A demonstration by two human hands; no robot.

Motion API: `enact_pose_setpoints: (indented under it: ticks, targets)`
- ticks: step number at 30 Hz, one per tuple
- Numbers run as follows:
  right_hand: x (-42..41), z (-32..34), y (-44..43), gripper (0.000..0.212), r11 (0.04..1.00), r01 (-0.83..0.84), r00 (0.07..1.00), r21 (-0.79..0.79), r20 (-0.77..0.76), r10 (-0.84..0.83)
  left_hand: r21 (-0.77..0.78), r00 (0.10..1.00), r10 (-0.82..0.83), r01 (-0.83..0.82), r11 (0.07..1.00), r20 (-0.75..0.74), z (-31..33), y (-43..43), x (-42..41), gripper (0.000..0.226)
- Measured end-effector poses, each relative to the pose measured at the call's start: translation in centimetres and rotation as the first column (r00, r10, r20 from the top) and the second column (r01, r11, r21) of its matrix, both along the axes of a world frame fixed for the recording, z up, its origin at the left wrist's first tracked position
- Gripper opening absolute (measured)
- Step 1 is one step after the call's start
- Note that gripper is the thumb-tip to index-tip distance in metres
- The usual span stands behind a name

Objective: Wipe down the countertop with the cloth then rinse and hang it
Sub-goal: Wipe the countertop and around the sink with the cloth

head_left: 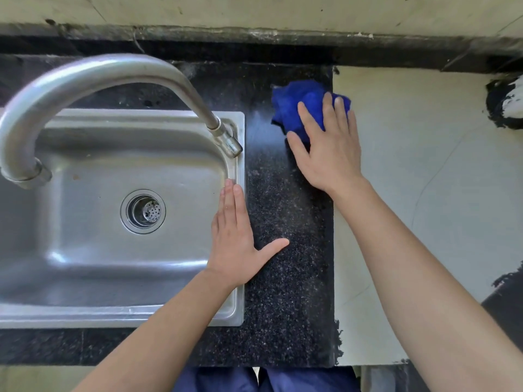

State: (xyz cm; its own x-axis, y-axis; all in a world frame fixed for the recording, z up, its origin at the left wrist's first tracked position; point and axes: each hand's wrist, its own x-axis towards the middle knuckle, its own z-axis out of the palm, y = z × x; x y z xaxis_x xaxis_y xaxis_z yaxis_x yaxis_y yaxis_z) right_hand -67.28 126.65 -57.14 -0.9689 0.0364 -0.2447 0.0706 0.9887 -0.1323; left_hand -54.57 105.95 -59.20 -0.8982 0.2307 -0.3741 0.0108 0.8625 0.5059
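Speckled black countertop (285,250) beside a steel sink (85,267), cloth at its far end.

Bunched blue cloth (294,106) lies near the back wall, under the right hand (328,148), whose straight, spread fingers press it flat. Left hand (235,236) rests open on the sink's right rim, thumb splayed onto the stone. A curved faucet (93,77) arches over the basin; the drain (143,211) sits mid-basin.

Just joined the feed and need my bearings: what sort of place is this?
Most likely a kitchen counter: a stainless steel sink with a gooseneck tap set in a speckled black stone countertop, where the right hand presses a blue cloth.
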Motion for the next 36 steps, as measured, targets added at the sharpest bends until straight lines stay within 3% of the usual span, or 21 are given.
enact_pose_setpoints:
  ticks: [5, 10, 15, 18, 20, 23, 26, 30, 33, 36]
  targets:
    - [-5.9, -0.8, -4.1, 0.062, 0.998, 0.063, 0.998, -0.022, -0.028, -0.063, -0.002, 1.000, -0.008, 0.008, 1.000, -0.011, -0.2, 0.0, 0.0, 0.127]
    - [-4.8, 0.3, -3.0, 0.057, 0.978, -0.197, 0.980, -0.064, -0.010, 0.197, -0.005, 1.000, -0.013, 0.012, 1.000, -0.011, -0.2, -0.1, 0.0, 0.126]
    - [-3.2, 0.6, 3.5, 0.060, 1.000, -0.019, 0.998, 0.008, -0.054, 0.019, -0.001, 1.000, -0.018, 0.018, 1.000, -0.005, 0.0, -0.1, 0.0, 0.124]
    - [-4.1, 0.1, 0.0, 0.059, 0.996, 0.087, 0.995, -0.007, -0.056, -0.087, 0.005, 1.000, -0.014, 0.014, 1.000, -0.007, -0.1, -0.1, 0.0, 0.123]
    - [-5.3, -0.2, -4.5, 0.057, 1.000, 0.016, 0.999, -0.017, -0.049, -0.017, 0.004, 1.000, -0.008, 0.008, 1.000, -0.002, 0.0, -0.1, 0.1, 0.123]
    - [-6.8, -0.2, -8.9, 0.056, 0.975, -0.217, 0.976, -0.044, -0.030, 0.216, 0.018, 1.000, -0.006, 0.006, 1.000, -0.003, 0.1, 0.0, 0.1, 0.122]
    - [-7.4, 0.1, -6.8, 0.052, 0.945, -0.327, 0.945, -0.028, -0.023, 0.327, 0.015, 1.000, -0.012, 0.012, 1.000, 0.002, 0.1, -0.1, 0.0, 0.122]
    - [-4.2, -0.2, 0.7, 0.053, 0.993, -0.116, 0.985, 0.037, -0.122, 0.120, 0.006, 1.000, -0.023, 0.022, 1.000, 0.013, 0.1, -0.1, 0.0, 0.122]
    - [-3.3, -0.2, 1.0, 0.056, 0.999, 0.010, 0.997, 0.047, -0.083, -0.006, -0.017, 0.999, -0.033, 0.033, 0.999, -0.008, 0.1, -0.1, 0.0, 0.121]
    - [-5.8, -0.1, -4.3, 0.055, 0.981, -0.192, 0.980, -0.027, -0.055, 0.191, -0.015, 0.999, -0.032, 0.032, 0.999, -0.019, 0.0, -0.1, 0.1, 0.119]
